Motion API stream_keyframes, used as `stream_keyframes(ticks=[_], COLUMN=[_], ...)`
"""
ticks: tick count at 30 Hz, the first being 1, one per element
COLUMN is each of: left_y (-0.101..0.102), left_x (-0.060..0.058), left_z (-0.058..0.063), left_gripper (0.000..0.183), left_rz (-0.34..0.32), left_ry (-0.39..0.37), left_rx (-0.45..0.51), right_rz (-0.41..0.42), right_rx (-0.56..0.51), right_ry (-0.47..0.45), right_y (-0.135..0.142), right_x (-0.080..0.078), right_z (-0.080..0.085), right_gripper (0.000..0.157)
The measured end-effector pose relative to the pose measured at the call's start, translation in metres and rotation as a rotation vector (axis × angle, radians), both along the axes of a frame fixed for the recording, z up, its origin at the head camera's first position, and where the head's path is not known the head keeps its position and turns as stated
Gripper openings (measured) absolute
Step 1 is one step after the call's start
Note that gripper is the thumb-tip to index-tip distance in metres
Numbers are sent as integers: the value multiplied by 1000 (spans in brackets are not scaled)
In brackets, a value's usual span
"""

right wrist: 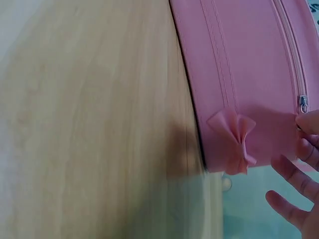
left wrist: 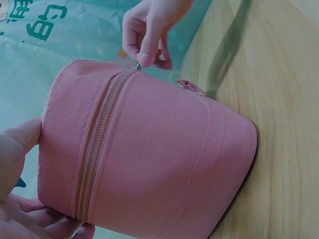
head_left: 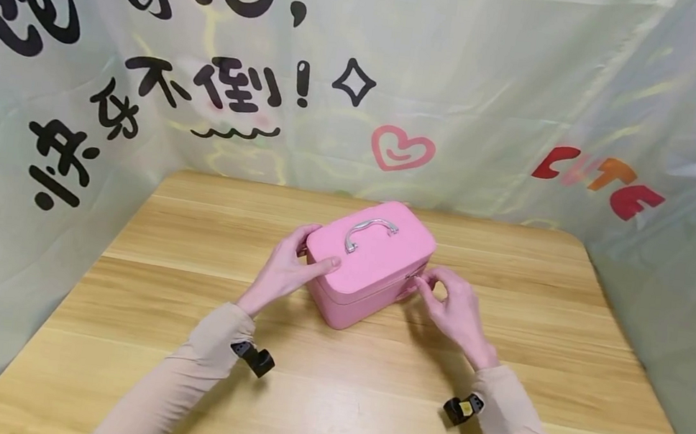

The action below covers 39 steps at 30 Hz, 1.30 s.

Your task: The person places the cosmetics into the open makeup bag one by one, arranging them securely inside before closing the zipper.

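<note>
A pink cosmetic case (head_left: 377,246) with a silver handle (head_left: 369,228) on its lid stands at an angle on the table. My left hand (head_left: 290,264) grips its left end, thumb laid over the lid's edge and fingers round the side. At the right part of the front, my right hand (head_left: 451,306) pinches the zipper pull (right wrist: 303,107) between thumb and index finger. The zipper (left wrist: 102,129) runs shut beneath the lid in the left wrist view. A pink bow (right wrist: 234,139) sits low on the case's front, below the right fingers.
The wooden table (head_left: 325,402) extends around the case on all sides. Behind and beside it hangs a pale cloth backdrop (head_left: 496,69) with black lettering and a pink heart. Each wrist wears a small black camera (head_left: 252,359).
</note>
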<state>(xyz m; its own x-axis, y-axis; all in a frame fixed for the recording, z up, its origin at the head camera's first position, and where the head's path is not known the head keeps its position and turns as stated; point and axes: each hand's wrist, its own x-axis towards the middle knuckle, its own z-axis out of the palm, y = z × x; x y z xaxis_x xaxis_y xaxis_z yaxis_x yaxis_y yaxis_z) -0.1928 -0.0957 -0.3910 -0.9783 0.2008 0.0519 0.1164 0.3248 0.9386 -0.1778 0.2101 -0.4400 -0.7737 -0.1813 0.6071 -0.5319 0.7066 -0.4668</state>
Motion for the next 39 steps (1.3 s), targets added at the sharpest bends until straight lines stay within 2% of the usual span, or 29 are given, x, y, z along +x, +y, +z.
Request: stream_keyframes(ticks=[6, 12, 15, 20, 25, 29, 31, 33, 36, 39], left_y=[0, 1, 1, -5, -16, -21, -21, -19, -13, -1], left_x=[0, 0, -1, -9, -20, -23, -22, -17, -4, 13], left_z=[-2, -2, -1, -2, -1, 1, 2, 5, 9, 12], left_gripper=[73, 73, 74, 78, 73, 66, 61, 56, 51, 58], left_rz=[2, 2, -9, -68, -137, -132, -96, -42, 46, 82], left_ry=[-2, 4, -1, -10, -5, 18, 58, 127, 246, 311], left_rx=[19, 26, 19, 25, 85, 111, 74, -8, -172, -308], right_rz=[3, 74, 81, 106, 129, 94, 68, 49, 23, 4], right_rx=[-118, -352, -394, -354, -281, -266, -278, -291, -295, -285], right_ry=[-80, -314, -390, -377, -276, -240, -254, -266, -263, -238], right_y=[6, 7, 8, 8, 0, -11, -17, -21, -25, -25], right_x=[-5, -6, -6, 2, 18, 32, 39, 45, 51, 52], right_z=[0, 2, 4, 4, 1, -1, -2, -3, -3, -4], right_gripper=[9, 12, 14, 10, 8, 10, 10, 10, 10, 9])
